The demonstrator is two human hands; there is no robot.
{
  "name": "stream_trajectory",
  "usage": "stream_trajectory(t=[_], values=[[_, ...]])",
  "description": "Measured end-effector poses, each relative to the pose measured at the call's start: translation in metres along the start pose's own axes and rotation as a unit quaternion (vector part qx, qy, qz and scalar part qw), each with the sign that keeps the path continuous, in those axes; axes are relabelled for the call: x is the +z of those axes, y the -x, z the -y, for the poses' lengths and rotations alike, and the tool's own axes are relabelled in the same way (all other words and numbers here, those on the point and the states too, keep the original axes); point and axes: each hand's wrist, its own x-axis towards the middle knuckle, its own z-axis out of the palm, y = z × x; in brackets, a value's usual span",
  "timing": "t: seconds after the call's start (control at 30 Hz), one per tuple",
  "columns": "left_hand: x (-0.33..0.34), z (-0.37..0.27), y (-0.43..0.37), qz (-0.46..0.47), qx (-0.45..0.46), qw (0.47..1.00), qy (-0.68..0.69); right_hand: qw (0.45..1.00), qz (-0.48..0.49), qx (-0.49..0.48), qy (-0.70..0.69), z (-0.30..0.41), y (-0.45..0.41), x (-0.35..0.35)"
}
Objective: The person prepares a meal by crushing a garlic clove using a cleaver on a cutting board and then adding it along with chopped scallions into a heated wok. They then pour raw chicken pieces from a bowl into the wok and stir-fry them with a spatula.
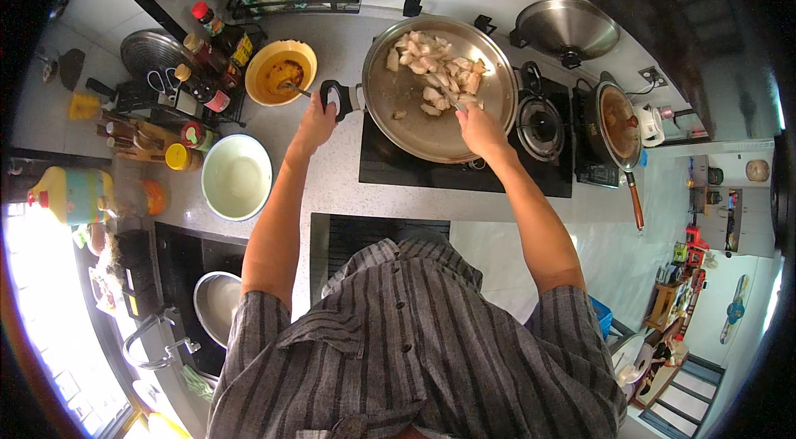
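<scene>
A wide stainless steel pan [423, 134] sits over the left side of the black gas stove. My left hand [316, 123] grips its black loop handle [342, 101]. Pale pieces of meat [429, 53], chicken by their look, lie mostly in the far and middle part of the pan. Between the fingers of my right hand [482, 131] is a metal utensil [451, 96], its tip among the meat; the shape of that tip is hidden. Just left of the handle stands a yellow bowl [254, 81] with brownish-orange liquid and a spoon [292, 87] in it.
A white bowl [236, 178] stands near my left forearm. Sauce bottles [211, 56] and a rack crowd the left wall. Right of the pan is a second burner [540, 125], then a wooden-handled pan [622, 128]. A sink [180, 252] with a metal bowl [217, 305] lies lower left.
</scene>
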Motion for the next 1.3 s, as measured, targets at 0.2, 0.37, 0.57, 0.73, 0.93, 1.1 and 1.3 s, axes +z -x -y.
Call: stream_trajectory(t=[0.2,0.37,0.57,0.73,0.93,1.1,1.3], values=[[0.007,0.018,-0.01,0.009,-0.015,1.0,0.01,0.823,0.208,0.186,-0.494,-0.027,0.025,-0.038],[0.015,0.031,-0.021,0.003,0.014,1.0,0.0,0.763,0.25,0.185,-0.568,-0.044,0.063,-0.088],[0.02,0.038,-0.025,0.005,-0.009,1.0,0.012,0.989,0.149,-0.007,0.021,-0.052,0.081,-0.138],[0.017,0.041,-0.026,0.008,-0.002,1.0,0.017,0.96,0.229,0.01,0.16,-0.013,0.068,-0.139],[0.01,0.012,-0.016,0.033,-0.036,0.999,0.014,0.994,0.085,0.016,0.07,0.0,0.027,-0.049],[0.005,0.007,-0.012,0.034,-0.018,0.998,0.056,1.0,0.01,-0.007,0.022,0.0,0.016,-0.025],[0.006,0.016,-0.01,0.01,-0.011,0.999,0.033,0.976,0.18,-0.012,0.119,0.004,0.045,-0.084]])
